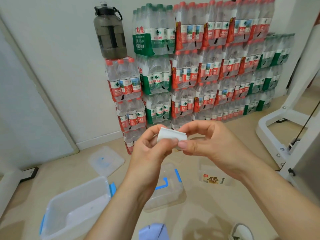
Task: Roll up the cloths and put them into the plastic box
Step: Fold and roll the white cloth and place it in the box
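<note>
One rolled white cloth (170, 135) pinched between thumbs and fingertips of left hand (150, 149) and right hand (211, 142); below: one blue cloth (154, 231), big plastic box (81, 194), small plastic box (166, 196).

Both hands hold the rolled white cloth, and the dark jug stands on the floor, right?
Not the floor: the head view shows the dark jug standing on top of the stacked bottle packs. The left hand and right hand do hold the rolled white cloth.
</note>
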`<control>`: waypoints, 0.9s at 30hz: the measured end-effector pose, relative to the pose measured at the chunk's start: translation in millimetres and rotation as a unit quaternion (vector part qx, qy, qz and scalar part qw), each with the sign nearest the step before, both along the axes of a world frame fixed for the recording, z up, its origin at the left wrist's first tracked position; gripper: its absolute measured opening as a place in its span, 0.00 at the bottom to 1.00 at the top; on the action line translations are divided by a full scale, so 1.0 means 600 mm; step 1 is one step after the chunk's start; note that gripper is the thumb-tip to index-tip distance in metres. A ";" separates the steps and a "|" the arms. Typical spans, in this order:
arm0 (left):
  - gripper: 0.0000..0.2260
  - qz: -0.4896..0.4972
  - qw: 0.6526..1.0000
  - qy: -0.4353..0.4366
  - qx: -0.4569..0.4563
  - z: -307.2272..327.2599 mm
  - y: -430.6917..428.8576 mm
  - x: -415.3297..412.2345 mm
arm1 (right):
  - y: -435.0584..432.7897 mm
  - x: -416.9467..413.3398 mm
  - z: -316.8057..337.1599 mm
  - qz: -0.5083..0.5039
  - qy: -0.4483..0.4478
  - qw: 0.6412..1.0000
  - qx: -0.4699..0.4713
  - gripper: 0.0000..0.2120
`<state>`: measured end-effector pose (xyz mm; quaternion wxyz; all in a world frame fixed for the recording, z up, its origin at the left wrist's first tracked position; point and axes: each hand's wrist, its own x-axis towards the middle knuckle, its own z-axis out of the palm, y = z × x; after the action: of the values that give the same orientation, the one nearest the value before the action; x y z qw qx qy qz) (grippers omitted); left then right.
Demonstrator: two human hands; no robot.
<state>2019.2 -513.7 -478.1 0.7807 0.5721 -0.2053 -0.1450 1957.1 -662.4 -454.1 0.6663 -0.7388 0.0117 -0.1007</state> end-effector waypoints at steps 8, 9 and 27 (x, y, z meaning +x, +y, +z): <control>0.17 0.055 0.988 -0.115 0.082 0.000 0.006 -0.002 | 0.007 -0.010 0.019 -0.064 0.015 0.998 0.014 0.08; 0.19 0.076 0.979 -0.158 0.099 0.001 0.006 -0.006 | 0.005 -0.013 0.022 -0.069 0.025 0.997 0.032 0.08; 0.09 0.019 0.958 -0.272 0.089 0.101 0.031 -0.180 | 0.037 -0.232 0.101 -0.032 0.010 0.992 0.124 0.16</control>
<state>1911.3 -494.9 -417.7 0.6436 0.6612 -0.3853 0.0132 1817.7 -640.2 -393.3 0.7493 -0.6503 0.0545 -0.1128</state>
